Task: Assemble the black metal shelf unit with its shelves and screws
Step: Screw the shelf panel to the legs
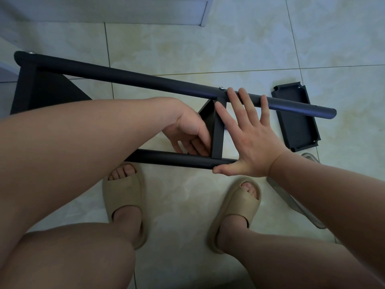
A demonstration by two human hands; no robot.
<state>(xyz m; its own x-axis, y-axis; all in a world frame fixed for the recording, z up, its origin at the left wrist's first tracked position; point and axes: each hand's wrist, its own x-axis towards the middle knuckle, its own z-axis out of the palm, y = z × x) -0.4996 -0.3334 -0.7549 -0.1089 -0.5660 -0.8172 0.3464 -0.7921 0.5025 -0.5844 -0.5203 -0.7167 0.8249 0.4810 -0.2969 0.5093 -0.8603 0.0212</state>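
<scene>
The black metal shelf unit lies on its side on the tiled floor. Its upper pole (pixel 129 77) runs from far left to right, with a screw (pixel 221 88) showing on it. A lower pole (pixel 170 159) runs near my feet. A shelf (pixel 216 130) stands between the poles, and another shelf (pixel 31 88) sits at the left end. My left hand (pixel 187 132) reaches under the middle shelf with fingers curled against it. My right hand (pixel 248 138) lies flat with straight spread fingers over the shelf's right side and the upper pole. A loose black shelf tray (pixel 295 117) lies at right.
My two feet in beige slides (pixel 125 201) stand just below the lower pole. A clear plastic piece (pixel 295 203) lies on the floor at right under my forearm. A white door frame base (pixel 200 17) is at the top.
</scene>
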